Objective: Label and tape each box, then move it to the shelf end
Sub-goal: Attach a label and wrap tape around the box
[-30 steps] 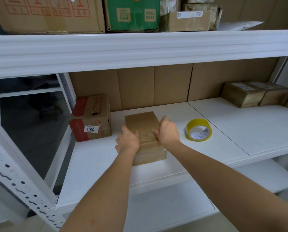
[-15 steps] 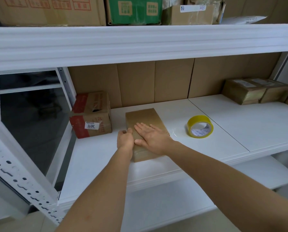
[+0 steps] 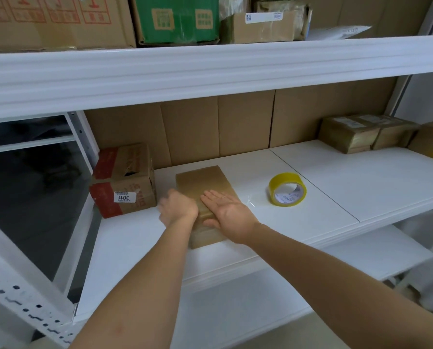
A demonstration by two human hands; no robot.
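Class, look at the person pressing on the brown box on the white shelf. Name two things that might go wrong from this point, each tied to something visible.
1. The right hand lies flat on the brown box and the left hand is blurred at its side; neither grips it, so it may slide.
2. The tape roll stands on edge, apart from the hands; a knock might set it rolling along the shelf.

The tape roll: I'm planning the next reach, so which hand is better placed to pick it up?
Probably the right hand: it lies flat on the box, on the side nearest the tape roll. The left hand is on the box's far side.
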